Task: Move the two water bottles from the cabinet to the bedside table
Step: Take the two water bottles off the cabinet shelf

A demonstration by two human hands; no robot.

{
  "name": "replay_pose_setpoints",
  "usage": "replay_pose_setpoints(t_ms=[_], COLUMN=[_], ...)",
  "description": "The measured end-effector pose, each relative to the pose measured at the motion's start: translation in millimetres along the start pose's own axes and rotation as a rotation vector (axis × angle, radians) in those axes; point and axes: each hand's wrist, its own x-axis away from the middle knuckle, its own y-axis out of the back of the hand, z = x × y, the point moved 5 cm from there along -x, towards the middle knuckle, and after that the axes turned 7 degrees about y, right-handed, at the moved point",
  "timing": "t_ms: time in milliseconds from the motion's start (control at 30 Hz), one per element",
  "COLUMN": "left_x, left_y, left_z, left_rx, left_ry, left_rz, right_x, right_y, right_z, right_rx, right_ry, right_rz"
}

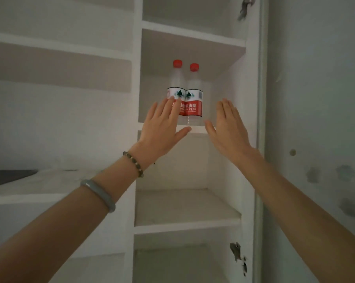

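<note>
- far left, a dark flat thing [9, 176] lies on a pale ledge [49, 186]; too dim to name
- left forearm carries a grey bangle [100, 194] and a bead bracelet [134, 163] nearer the wrist
- left hand [162, 127] is raised flat, fingers spread, holding nothing; its fingertips overlap the left bottle [175, 84] low on the label; touching or not, cannot tell
- right bottle [194, 92] stands just beside it, both upright, red caps on, on a middle shelf [197, 129] of the white cabinet [252, 119]
- right hand [230, 127] is open too, palm inward, empty, right of the bottles and apart from them
</note>
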Motion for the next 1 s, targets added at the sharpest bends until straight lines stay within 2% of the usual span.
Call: replay_pose_setpoints(t_ms=[133, 300, 533, 767, 867, 1000], left_x=[-51, -70, -103, -103, -104, -104], left_y=[-36, -55, -99, -114, -116, -111], left_z=[22, 29, 36, 40, 44, 42], left_rx=[0.109, 0.266, 0.441, 0.721, 0.737, 0.717], left_ry=[0.048, 0.136, 0.341, 0.585, 0.646, 0.677], left_rz=[0.021, 0.048, 0.131, 0.26, 0.282, 0.306], right_x=[-43, -62, -105, -115, -118, -119], right_y=[-38, -64, -104, -132, -141, -143], right_z=[-13, -18, -49, -55, -61, -65], right_rx=[-0.168, -0.265, -0.421, -0.818, -0.963, -1.007], right_ry=[-0.074, -0.119, -0.225, -0.362, -0.439, -0.478], right_rz=[-0.027, -0.009, -0.022, 0.09, 0.122, 0.088])
